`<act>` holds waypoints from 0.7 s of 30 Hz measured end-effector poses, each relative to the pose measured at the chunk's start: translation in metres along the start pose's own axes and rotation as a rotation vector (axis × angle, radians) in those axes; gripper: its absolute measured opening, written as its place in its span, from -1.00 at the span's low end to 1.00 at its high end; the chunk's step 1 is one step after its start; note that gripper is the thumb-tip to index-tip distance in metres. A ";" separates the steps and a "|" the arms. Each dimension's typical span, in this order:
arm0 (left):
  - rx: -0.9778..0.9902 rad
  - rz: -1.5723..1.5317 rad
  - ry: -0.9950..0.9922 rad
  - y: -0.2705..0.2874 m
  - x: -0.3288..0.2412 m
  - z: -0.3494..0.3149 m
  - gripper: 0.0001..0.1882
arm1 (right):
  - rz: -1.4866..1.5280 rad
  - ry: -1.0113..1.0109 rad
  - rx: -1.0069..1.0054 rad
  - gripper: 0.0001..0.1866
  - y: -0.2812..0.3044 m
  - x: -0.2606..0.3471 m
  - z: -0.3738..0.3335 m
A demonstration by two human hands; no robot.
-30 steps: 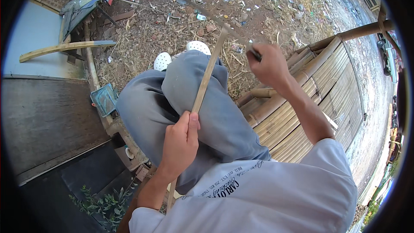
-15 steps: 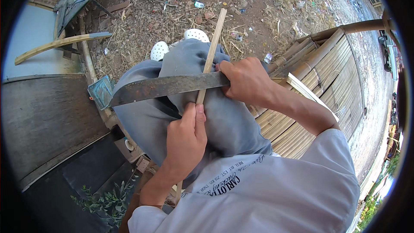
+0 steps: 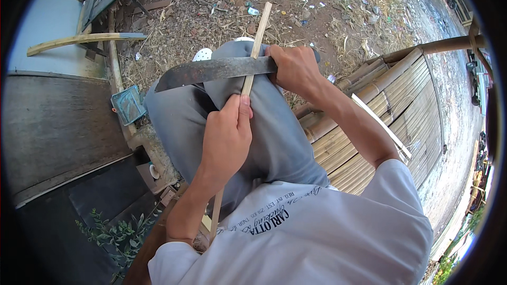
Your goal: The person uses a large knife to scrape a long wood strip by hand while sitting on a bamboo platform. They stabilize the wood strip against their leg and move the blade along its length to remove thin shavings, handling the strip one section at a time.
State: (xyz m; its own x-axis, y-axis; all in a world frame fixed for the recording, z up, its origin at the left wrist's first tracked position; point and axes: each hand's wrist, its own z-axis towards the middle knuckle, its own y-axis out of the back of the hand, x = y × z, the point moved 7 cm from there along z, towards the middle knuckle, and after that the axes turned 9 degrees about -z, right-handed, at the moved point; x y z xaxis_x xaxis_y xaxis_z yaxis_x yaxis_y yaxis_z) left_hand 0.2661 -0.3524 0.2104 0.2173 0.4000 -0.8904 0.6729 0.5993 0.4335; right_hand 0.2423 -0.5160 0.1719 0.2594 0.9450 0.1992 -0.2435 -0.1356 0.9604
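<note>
My left hand (image 3: 228, 137) grips a thin wooden strip (image 3: 260, 34) that runs lengthwise over my lap, its far end sticking out past my knees. In my right hand (image 3: 297, 71) is the handle of a machete (image 3: 211, 69), mostly covered by the fingers. The long dark blade points left and lies across the strip, just beyond my left fist, hiding a short piece of it. Whether the edge bites into the wood I cannot tell. The strip's lower part shows again below my left wrist. Grey trousers (image 3: 274, 137) lie beneath both hands.
To the right is a bamboo slat bench (image 3: 343, 150) with a pale wood piece (image 3: 381, 126) on it. A blue plastic basket (image 3: 128, 104) stands left of my legs. A curved wooden strip (image 3: 84, 41) juts out at upper left. Litter and dry grass cover the ground ahead.
Both hands and the machete have moved farther from my body. The blade now crosses the strip nearer its far end, still just ahead of my left hand.
</note>
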 end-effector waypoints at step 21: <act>0.118 -0.342 0.242 0.006 0.037 -0.032 -0.58 | 0.256 -0.546 -0.031 -0.57 0.047 -0.112 -0.027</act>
State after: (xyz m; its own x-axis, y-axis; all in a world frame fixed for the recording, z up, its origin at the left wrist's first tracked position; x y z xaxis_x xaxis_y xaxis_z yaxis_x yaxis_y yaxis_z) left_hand 0.2556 -0.3118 0.1847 -0.1945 0.3515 -0.9158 0.7569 0.6476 0.0878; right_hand 0.1762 -0.6205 0.1890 0.6296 0.5927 0.5022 -0.3862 -0.3221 0.8643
